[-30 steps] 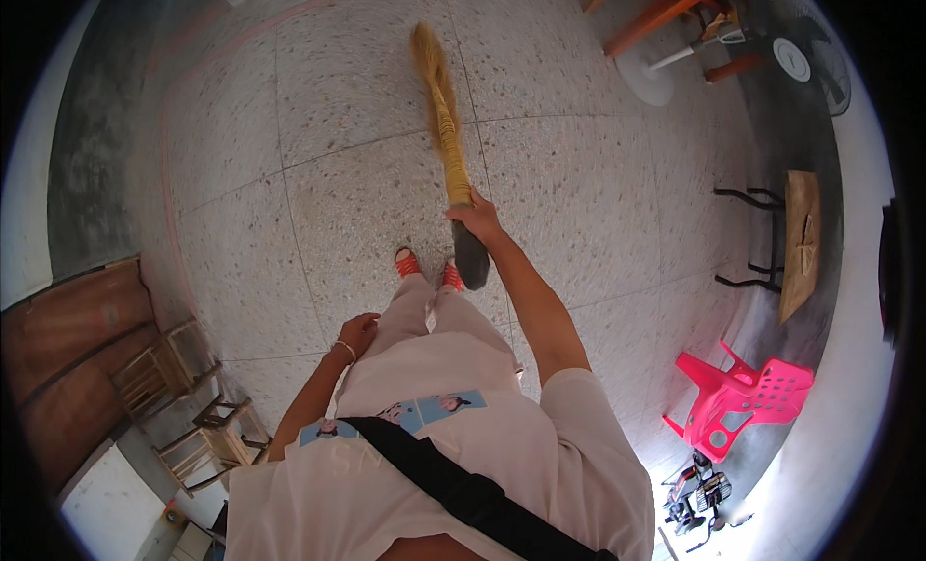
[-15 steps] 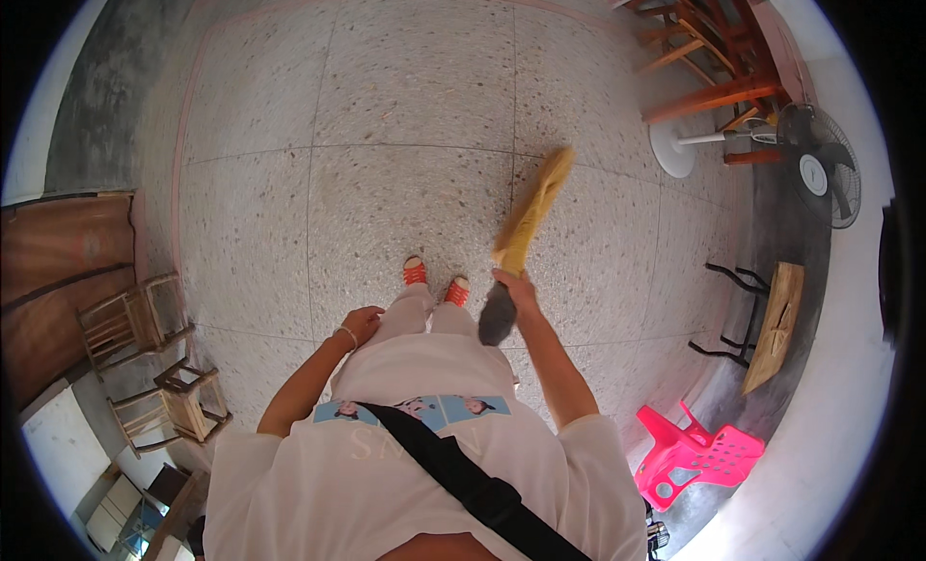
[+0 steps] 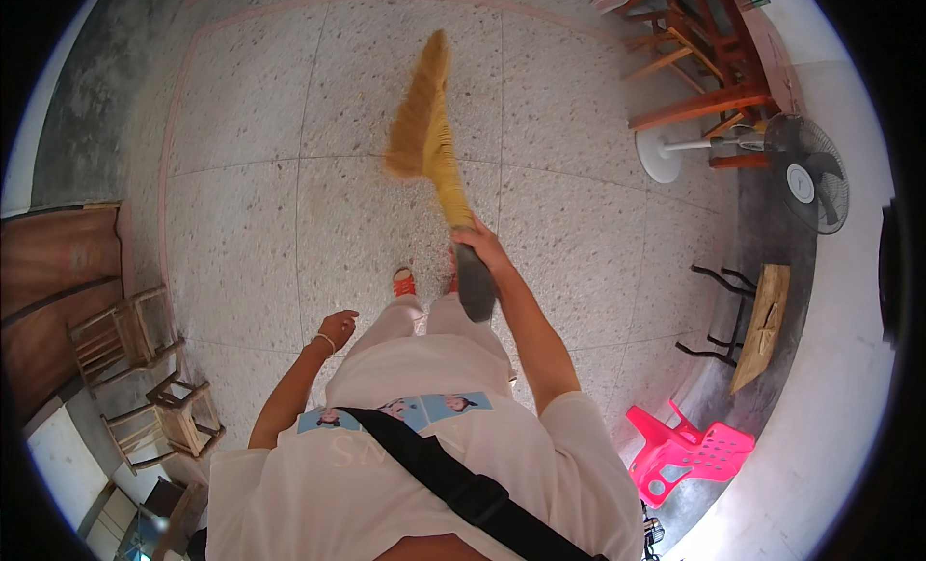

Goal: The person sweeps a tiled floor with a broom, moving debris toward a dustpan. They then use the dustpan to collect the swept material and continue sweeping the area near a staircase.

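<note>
A short broom (image 3: 422,127) with golden-brown bristles, a yellow bound neck and a dark grey handle end is held in front of me. My right hand (image 3: 485,245) wraps round it where the yellow part meets the grey. The bristles point away from me and slightly left, over the speckled floor; whether they touch it I cannot tell. By my left thigh hangs my left hand (image 3: 338,327), holding nothing, its fingers loosely bent and apart.
Speckled floor tiles (image 3: 241,233) spread ahead. Two wooden chairs (image 3: 178,416) stand at left. Along the right are stacked wooden furniture (image 3: 694,108), a standing fan (image 3: 808,180), a wooden-topped bench (image 3: 762,328) and a pink plastic chair (image 3: 690,455).
The broom has swung forward and to the left, its bristles now farther from me. My right hand moved left and forward with it. The left hand shifted slightly left, away from my leg.
</note>
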`<state>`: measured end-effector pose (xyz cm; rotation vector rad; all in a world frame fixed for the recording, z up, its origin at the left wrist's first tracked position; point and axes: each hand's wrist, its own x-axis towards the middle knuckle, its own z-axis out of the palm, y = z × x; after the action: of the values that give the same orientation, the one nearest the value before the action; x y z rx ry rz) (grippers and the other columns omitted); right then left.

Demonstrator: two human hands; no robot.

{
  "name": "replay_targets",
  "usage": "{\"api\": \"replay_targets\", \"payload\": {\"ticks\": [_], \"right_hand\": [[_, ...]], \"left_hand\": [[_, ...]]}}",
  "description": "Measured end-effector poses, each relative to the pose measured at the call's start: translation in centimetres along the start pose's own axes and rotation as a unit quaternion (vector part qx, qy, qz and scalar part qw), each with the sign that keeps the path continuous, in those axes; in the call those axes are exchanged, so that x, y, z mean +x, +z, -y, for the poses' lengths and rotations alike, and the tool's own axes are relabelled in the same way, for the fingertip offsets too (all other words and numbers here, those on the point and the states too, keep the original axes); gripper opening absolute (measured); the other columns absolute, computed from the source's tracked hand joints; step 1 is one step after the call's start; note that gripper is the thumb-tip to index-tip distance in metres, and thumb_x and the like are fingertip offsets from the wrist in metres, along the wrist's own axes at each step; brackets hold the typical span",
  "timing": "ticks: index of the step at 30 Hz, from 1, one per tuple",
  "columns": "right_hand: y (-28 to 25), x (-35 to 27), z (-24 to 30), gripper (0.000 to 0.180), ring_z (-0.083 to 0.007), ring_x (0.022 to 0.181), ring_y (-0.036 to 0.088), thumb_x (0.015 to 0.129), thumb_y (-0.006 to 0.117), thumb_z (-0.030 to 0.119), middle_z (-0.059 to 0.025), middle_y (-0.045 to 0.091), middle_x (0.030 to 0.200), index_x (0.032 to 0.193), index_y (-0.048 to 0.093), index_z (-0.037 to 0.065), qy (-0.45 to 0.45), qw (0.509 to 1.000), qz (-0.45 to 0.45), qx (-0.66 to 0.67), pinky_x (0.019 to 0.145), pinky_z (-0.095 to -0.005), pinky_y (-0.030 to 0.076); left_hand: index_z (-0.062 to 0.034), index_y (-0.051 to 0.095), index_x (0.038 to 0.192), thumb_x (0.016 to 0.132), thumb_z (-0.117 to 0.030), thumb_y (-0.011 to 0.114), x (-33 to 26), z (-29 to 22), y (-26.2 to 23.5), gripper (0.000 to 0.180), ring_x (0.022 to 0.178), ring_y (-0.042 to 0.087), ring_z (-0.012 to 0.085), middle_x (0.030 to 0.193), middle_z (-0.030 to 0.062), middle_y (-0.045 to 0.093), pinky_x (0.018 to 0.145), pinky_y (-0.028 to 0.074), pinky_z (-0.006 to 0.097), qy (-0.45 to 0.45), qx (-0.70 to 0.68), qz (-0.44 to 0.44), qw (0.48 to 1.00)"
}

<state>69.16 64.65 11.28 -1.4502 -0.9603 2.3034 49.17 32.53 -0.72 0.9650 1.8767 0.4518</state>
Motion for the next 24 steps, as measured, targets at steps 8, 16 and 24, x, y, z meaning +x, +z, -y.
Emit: {"api": "replay_targets", "payload": {"ticks": [8,16,24], "right_hand": [[-15.6,-4.0,1.0,0.086,-0.0177,0.058,0.055,0.065,0.063,-0.007,-0.0096,0.054,0.083,0.137,0.019,0.009,-0.077,0.978,-0.144,-0.129,0.047,-0.0306,0.052],[-27.9,6.3,8.1,0.043,-0.0212,0.056,0.056,0.066,0.066,0.010,-0.0094,0.054,0.069,0.105,0.050,0.001,0.056,0.965,-0.243,-0.076,0.050,-0.0337,0.049],[-16.1,15.0,9.3,0.018,-0.0189,0.059,0.053,0.066,0.063,0.009,-0.0069,0.052,0.070,0.080,0.053,0.007,0.095,0.987,-0.118,-0.043,0.051,-0.0343,0.046]], "left_hand": [[-0.0092,0.061,0.099,0.079,-0.012,0.047,4.6,-4.5,-0.7,0.024,0.074,0.060,0.0276,0.083,0.0177,0.062,0.067,0.048,0.033,-0.006,-0.006,0.016,1.000],[-0.0079,0.060,0.101,0.079,-0.011,0.047,10.5,-9.8,2.6,0.026,0.080,0.060,0.0262,0.089,0.0163,0.062,0.071,0.048,0.031,-0.025,0.003,-0.015,1.000],[-0.0096,0.059,0.104,0.077,-0.006,0.056,15.7,-20.3,6.2,0.028,0.083,0.060,0.0184,0.090,0.0096,0.063,0.076,0.048,0.028,-0.095,-0.054,0.007,0.994]]}}
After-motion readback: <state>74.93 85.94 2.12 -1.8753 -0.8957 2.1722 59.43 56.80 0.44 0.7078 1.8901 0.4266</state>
